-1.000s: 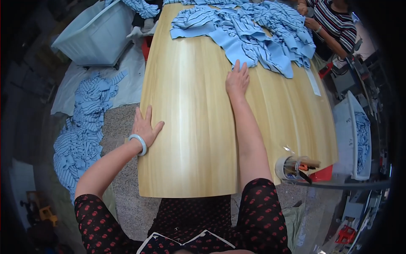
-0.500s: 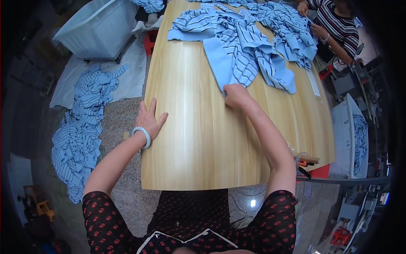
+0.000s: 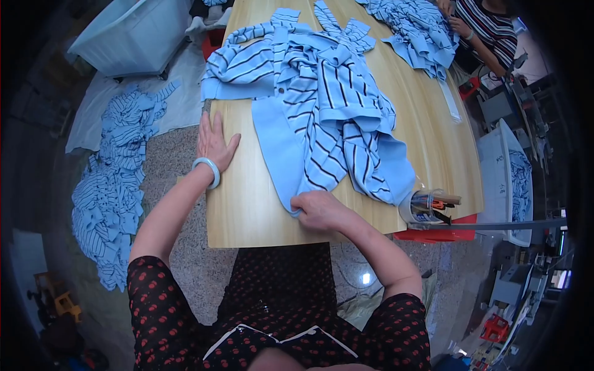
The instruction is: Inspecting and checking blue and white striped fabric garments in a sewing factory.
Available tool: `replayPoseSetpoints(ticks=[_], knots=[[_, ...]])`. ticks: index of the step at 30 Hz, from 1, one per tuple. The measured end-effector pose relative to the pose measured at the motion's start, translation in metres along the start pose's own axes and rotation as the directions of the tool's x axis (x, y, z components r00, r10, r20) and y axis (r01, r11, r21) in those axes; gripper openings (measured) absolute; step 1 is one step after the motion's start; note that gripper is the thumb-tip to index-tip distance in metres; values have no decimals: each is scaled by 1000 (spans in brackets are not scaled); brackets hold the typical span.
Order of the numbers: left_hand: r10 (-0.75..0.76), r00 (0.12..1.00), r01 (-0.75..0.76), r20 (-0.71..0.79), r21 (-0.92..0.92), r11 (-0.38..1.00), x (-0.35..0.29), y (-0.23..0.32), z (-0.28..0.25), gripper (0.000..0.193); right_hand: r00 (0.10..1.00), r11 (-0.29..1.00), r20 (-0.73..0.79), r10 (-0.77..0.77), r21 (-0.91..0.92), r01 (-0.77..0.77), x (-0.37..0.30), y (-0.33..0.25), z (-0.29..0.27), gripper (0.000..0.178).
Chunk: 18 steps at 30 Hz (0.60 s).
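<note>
A light blue knitted garment (image 3: 318, 133) with dark and white stripes lies spread and rumpled over the wooden table (image 3: 241, 210). Its plain blue band runs toward me, and my right hand (image 3: 318, 210) is closed on the lower corner, close to the table's front edge. My left hand (image 3: 216, 145) rests with spread fingers on the table's left edge, holding nothing. Just above its fingertips lies the left part of the garment. The garment's folds hide much of its shape.
Beyond, a co-worker (image 3: 476, 31) handles a heap of similar garments (image 3: 414, 31). A clear container of tools (image 3: 427, 207) stands at the right front corner. More garments (image 3: 117, 179) lie left on the floor, below a white tub (image 3: 133, 40). Another white bin (image 3: 498, 179) is at right.
My right hand has drawn the garment toward me, away from the far heap, and it now covers the table's middle. My left hand stays on the table's edge.
</note>
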<state>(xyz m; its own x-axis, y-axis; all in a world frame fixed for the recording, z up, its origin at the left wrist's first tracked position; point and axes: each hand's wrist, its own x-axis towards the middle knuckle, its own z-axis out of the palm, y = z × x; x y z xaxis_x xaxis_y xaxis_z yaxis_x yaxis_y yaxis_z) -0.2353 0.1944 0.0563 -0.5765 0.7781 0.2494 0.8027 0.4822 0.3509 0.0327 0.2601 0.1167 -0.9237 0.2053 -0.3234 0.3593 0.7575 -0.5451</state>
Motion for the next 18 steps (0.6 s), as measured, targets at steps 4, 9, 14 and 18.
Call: replayPoseSetpoints(ticks=[4,9,14,18], knots=[[84,989,-83,-122,18,996,32,8,0,81,990,1000,139,-3,30,-1,-30,-5,10,22],[-25,999,26,-33,43,999,47,25,8,59,987,991,158,17,127,-38,-38,-9,-12,46],[71,997,-74,31,127,989,61,1,9,36,988,987,-60,145,-58,-148,-36,-34,11,56],[-115,982,112,153,29,993,80,14,-26,29,859,973,-511,27,-182,-139,-23,-19,-1,67]])
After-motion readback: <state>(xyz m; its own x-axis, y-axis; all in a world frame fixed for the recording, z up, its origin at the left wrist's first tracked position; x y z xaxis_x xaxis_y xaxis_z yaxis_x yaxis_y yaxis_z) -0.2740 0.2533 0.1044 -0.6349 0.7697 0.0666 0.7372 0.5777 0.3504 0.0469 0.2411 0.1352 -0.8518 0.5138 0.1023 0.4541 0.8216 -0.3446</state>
